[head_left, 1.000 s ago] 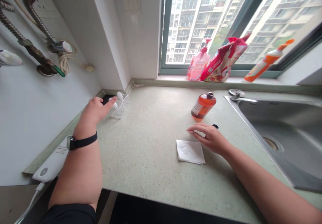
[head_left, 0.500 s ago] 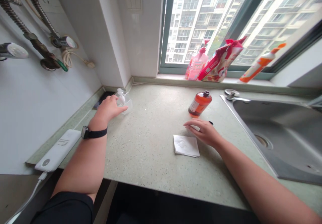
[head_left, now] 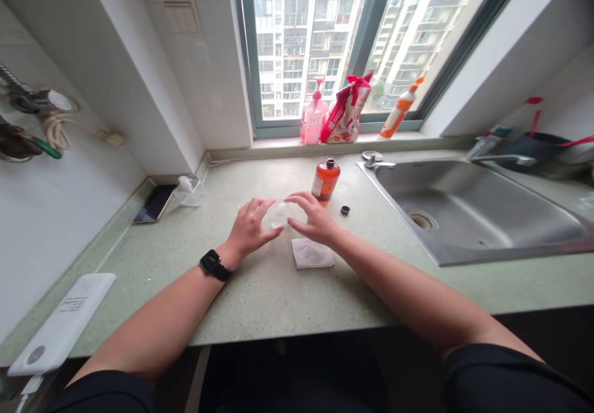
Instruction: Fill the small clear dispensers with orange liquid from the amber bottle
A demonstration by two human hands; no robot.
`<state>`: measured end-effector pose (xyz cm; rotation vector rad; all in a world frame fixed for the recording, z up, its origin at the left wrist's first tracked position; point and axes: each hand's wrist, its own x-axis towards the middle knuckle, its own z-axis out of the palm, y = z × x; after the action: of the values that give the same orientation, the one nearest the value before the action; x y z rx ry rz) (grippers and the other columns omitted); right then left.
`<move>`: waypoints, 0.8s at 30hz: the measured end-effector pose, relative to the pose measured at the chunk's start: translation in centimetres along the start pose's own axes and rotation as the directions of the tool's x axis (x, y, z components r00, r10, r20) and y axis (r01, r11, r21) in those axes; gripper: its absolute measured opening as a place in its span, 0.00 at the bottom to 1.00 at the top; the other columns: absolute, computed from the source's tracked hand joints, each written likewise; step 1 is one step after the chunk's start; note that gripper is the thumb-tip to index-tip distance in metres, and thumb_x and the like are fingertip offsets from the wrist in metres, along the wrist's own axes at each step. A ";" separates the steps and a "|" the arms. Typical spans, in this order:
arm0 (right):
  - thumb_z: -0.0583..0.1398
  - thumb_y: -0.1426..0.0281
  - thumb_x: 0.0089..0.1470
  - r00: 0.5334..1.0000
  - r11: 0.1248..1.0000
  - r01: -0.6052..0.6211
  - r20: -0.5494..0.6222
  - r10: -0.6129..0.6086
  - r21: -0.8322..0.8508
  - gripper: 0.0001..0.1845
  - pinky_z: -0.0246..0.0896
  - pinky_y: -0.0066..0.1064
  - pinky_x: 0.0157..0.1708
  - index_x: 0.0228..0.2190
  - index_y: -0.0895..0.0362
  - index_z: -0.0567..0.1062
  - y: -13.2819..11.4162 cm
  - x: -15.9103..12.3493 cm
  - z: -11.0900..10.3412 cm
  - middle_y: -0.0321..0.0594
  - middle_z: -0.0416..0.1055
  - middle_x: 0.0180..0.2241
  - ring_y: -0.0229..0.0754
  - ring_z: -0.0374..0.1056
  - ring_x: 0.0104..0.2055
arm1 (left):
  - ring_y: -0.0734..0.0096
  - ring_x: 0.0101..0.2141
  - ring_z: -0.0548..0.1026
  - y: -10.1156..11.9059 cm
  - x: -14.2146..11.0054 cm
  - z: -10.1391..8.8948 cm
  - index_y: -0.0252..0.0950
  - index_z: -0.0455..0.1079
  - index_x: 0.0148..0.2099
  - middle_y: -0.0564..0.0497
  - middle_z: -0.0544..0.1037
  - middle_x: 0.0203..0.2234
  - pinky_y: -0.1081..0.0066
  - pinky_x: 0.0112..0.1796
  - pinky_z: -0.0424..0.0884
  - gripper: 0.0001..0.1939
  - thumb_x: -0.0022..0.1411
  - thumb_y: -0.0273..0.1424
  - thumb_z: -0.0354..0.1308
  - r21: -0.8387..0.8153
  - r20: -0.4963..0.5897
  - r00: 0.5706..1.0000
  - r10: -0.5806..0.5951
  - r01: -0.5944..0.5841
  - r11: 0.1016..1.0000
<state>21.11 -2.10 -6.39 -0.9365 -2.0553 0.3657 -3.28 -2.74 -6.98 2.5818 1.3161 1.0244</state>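
Observation:
A small, see-through plastic container (head_left: 278, 214) is between my hands, low over the counter; its exact shape is hard to make out. My left hand (head_left: 253, 227) curves its fingers and thumb round the near left side of it. From the right, my right hand (head_left: 313, 216) grips the other side with fingers and thumb. Just behind my right hand stands an uncapped bottle (head_left: 326, 181) of orange-red liquid. Its likely black cap (head_left: 345, 210) lies beside it on the counter. A folded white tissue (head_left: 312, 254) rests below my right wrist.
Back left, a clear box (head_left: 191, 193) with something white stands beside a phone (head_left: 155, 203). A white power bank (head_left: 65, 320) lies at the left edge. The steel sink (head_left: 431, 255) is on the right. A pump bottle (head_left: 314, 119), a red bag (head_left: 348, 111) and an orange bottle (head_left: 400, 111) line the sill.
My left hand has come from the back-left corner to the middle, and my right hand has moved left to meet it. Both now hold the clear container. The view has shifted right.

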 end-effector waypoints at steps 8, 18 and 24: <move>0.71 0.56 0.59 0.991 1.000 -0.014 -0.134 0.017 0.024 0.15 0.71 0.54 0.59 0.42 0.50 0.78 0.5 1.5 2.7 0.47 0.74 0.53 0.54 0.72 0.57 | 0.48 0.54 0.77 -0.5 0.1 0.3 0.40 0.68 0.69 0.40 0.77 0.53 0.48 0.57 0.73 0.37 0.67 0.55 0.66 -0.008 -0.013 1.000 0.000 0.000 1.000; 0.70 0.55 0.62 0.983 0.995 0.074 -0.171 -0.062 0.066 0.12 0.73 0.53 0.58 0.42 0.47 0.82 0.4 0.9 1.9 0.44 0.78 0.48 0.53 0.74 0.56 | 0.49 0.55 0.76 -0.2 0.1 -0.2 0.41 0.66 0.66 0.42 0.78 0.53 0.49 0.58 0.72 0.32 0.68 0.50 0.68 -0.067 -0.003 0.998 0.058 -0.058 0.996; 0.68 0.59 0.65 0.983 0.992 0.125 -0.135 -0.128 -0.032 0.10 0.68 0.58 0.64 0.46 0.44 0.83 0.2 0.5 1.5 0.43 0.79 0.52 0.55 0.71 0.61 | 0.50 0.54 0.76 0.1 0.2 -0.4 0.43 0.67 0.66 0.43 0.78 0.53 0.49 0.58 0.72 0.31 0.67 0.47 0.69 -0.098 0.011 0.998 0.054 -0.052 0.994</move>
<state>19.79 -1.48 -7.14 -0.8171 -1.9845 0.2047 -3.43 -2.77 -6.53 2.5597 1.1697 1.0494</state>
